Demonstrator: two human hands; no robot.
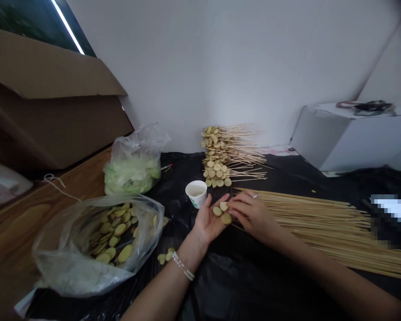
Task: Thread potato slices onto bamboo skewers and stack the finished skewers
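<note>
My left hand (207,226) lies palm up with its fingers stretched, cradling a few pale potato slices (226,218). From the right, my right hand (255,219) meets it, with thumb and fingers pinched at the edge of one slice (223,206). Just beyond my left hand stands a white paper cup (196,194) with something pale inside. Potato skewers (217,170) are stacked farther back, their sticks pointing right. Long bare bamboo skewers (307,218) lie in a wide bundle beside and beneath my right forearm.
An open clear plastic bag (146,263) of potato slices sits at left, a few loose slices (167,256) beside it. Behind it is a tied bag of pale green vegetables (133,171). A cardboard box (53,120) and a white box (347,138) flank the black plastic sheet (233,281).
</note>
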